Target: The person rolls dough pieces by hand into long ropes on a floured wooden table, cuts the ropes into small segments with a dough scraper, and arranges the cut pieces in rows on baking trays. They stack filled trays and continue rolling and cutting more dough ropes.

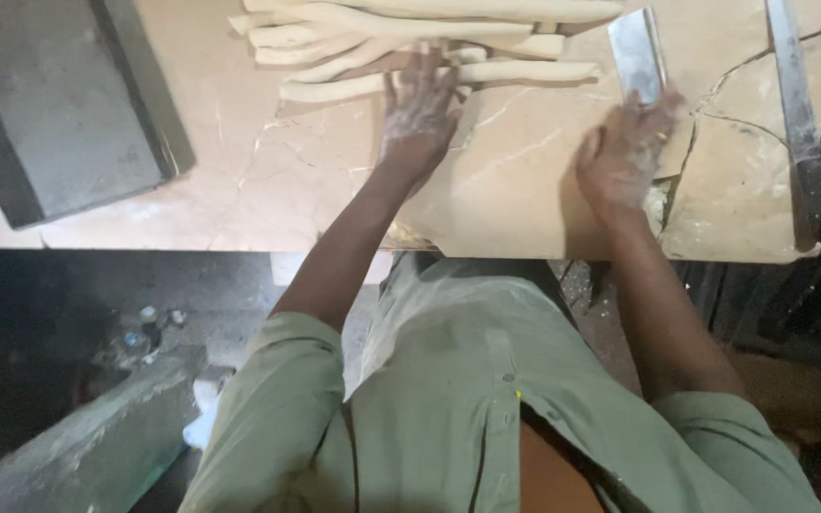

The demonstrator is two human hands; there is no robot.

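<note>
Cracked beige marble forms the tabletop (505,199) under our head camera. Our left hand (420,114) lies flat, its grip released, fingers resting on the dough ropes (382,43) piled at the far edge. Our floury right hand (624,157) has its grip clenched around a metal scraper (637,52) just beside them. Toward the left edge sits a dark tray (49,104).

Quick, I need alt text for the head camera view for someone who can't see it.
Seen from above, a person's flour-dusted left hand presses flat on long dough ropes on a cracked marble counter, while the right hand grips a flat metal scraper. A dark metal tray sits at left, a long metal blade at right.
</note>
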